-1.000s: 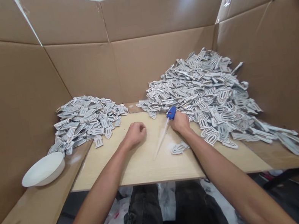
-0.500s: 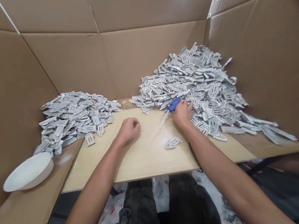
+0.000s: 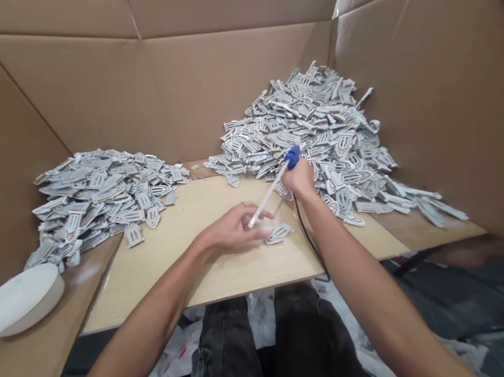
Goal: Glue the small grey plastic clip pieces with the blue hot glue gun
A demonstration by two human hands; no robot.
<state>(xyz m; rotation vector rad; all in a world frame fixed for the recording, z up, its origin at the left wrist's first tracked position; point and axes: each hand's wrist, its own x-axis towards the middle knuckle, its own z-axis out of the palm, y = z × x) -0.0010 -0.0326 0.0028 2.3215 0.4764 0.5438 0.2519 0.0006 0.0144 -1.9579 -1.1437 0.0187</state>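
Blue is the top of the tool (image 3: 292,157) that the right hand (image 3: 299,179) grips in a closed fist, just right of the middle of the frame. A pale, thin stick (image 3: 267,196) runs from this blue part down and to the left, and its end comes over the fingers of the left hand (image 3: 234,229). The left hand lies on the wooden board (image 3: 185,252) with the fingers loosely spread, and the fingertips touch a small grey-white flat piece (image 3: 280,233) near the centre of the frame. A thin black cord (image 3: 309,243) hangs down beside the right forearm.

Behind the right hand, in the upper right, a big heap of the same flat pieces (image 3: 312,119) rises against the cardboard wall (image 3: 433,85). A lower heap (image 3: 97,193) lies at the left. A white bowl (image 3: 11,302) stands at the left edge of the frame.
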